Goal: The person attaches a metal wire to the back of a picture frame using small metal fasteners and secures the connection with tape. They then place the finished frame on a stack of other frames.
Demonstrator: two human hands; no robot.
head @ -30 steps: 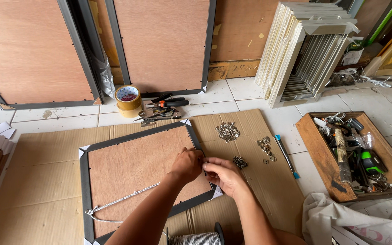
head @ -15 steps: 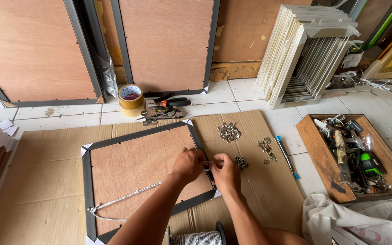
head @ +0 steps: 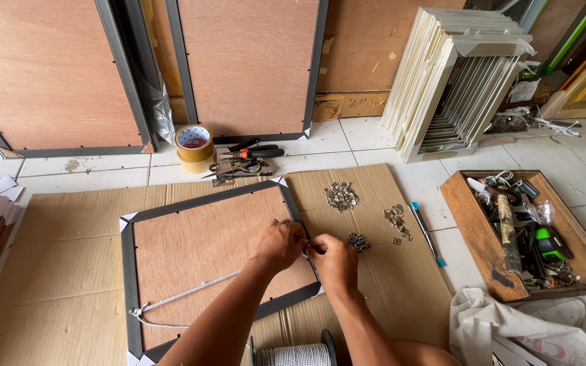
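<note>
A dark picture frame (head: 127,266) with a brown backing board lies face down on cardboard (head: 69,298). A white cord (head: 184,296) runs across the board from the frame's left side toward my hands. My left hand (head: 281,245) and my right hand (head: 331,261) meet at the frame's right edge, fingers pinched together around something small that I cannot make out. Small piles of metal hardware (head: 340,196) lie on the cardboard just right of my hands. A spool of white cord (head: 291,354) sits at the bottom edge.
A roll of tape (head: 194,146), pliers and a red-handled tool (head: 247,160) lie behind the frame. A wooden tray of tools (head: 525,230) stands at right, a blue pen (head: 426,232) beside it. Framed boards lean on the wall; white frames (head: 450,81) stack at back right.
My right hand has moved left to join the left hand at the frame's right edge. The view has shifted slightly.
</note>
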